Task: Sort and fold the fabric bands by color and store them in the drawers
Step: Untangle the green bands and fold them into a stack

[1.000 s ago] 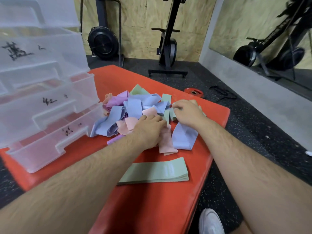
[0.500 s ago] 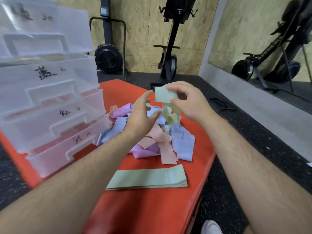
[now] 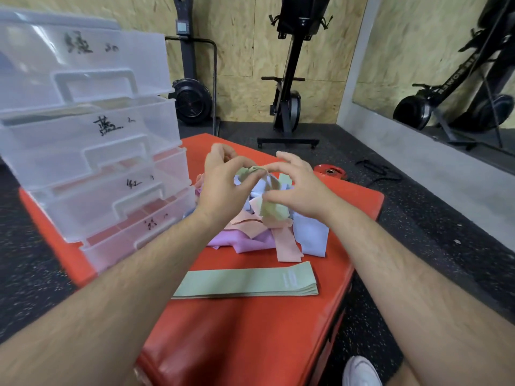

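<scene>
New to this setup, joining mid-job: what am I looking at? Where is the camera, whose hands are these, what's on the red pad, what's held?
No machine here: a person works with two bare hands. The one picture comes from a camera worn on the head, looking forward and down, so both arms enter from below. The left hand and right hand pinch one green band between their fingers, above a loose pile of bands in blue, pink, purple and green. Nearer the person lies a flat stack of folded green bands. All rests on a red pad, with a clear drawer unit at its left.
</scene>
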The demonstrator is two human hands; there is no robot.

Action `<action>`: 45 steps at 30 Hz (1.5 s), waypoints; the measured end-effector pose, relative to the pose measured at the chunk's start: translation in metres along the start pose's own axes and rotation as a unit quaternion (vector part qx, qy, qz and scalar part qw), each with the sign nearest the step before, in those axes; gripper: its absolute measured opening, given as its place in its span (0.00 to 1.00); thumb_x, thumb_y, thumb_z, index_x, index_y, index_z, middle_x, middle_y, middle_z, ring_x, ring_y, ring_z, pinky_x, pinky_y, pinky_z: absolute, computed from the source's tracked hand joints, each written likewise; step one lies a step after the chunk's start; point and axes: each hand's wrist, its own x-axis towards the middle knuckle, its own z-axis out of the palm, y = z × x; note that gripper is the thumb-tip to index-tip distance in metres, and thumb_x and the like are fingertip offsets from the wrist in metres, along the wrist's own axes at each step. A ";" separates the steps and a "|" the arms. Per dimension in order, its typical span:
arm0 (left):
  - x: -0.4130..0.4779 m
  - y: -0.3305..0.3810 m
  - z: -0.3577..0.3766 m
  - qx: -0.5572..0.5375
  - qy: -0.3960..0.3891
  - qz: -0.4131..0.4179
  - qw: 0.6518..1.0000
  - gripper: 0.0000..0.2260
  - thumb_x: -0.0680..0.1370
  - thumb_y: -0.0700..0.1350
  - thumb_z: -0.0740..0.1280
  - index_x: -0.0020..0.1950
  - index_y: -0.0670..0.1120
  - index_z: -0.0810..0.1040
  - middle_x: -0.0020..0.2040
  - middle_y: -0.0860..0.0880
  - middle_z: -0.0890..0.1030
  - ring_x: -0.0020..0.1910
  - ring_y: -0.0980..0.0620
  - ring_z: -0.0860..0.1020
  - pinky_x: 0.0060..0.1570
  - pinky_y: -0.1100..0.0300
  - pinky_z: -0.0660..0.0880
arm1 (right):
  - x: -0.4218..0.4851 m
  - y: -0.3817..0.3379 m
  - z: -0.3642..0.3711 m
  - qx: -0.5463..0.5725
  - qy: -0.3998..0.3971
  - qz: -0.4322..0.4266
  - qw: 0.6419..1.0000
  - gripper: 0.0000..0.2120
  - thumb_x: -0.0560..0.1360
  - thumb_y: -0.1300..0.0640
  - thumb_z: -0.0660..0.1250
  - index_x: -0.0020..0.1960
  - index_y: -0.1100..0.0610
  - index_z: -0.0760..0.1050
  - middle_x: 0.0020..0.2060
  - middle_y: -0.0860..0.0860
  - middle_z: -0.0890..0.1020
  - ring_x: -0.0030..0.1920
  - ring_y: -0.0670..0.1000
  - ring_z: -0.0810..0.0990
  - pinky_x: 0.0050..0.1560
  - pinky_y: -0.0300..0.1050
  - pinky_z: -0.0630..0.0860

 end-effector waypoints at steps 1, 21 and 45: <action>0.000 0.001 -0.003 0.013 -0.001 -0.007 1.000 0.08 0.76 0.53 0.71 0.44 0.49 0.82 0.48 0.51 0.70 0.51 0.53 0.70 0.52 0.63 0.67 | 0.000 0.000 0.008 -0.019 0.009 -0.009 1.000 0.19 0.72 0.55 0.74 0.61 0.45 0.78 0.68 0.44 0.68 0.71 0.46 0.63 0.64 0.35 0.64; -0.013 -0.008 -0.059 -0.097 -0.054 -0.177 0.978 0.16 0.78 0.53 0.68 0.42 0.41 0.72 0.34 0.48 0.73 0.34 0.53 0.71 0.37 0.48 0.73 | 0.007 -0.021 0.058 0.035 -0.060 -0.005 0.998 0.10 0.78 0.52 0.70 0.40 0.51 0.74 0.33 0.45 0.77 0.30 0.38 0.74 0.34 0.35 0.69; -0.063 -0.032 -0.127 -0.056 -0.238 -0.314 0.918 0.09 0.72 0.47 0.77 0.45 0.44 0.81 0.34 0.52 0.78 0.31 0.57 0.73 0.32 0.65 0.68 | -0.016 -0.070 0.059 -0.144 -0.310 0.055 0.938 0.19 0.78 0.42 0.67 0.36 0.54 0.73 0.33 0.43 0.72 0.33 0.42 0.70 0.38 0.41 0.63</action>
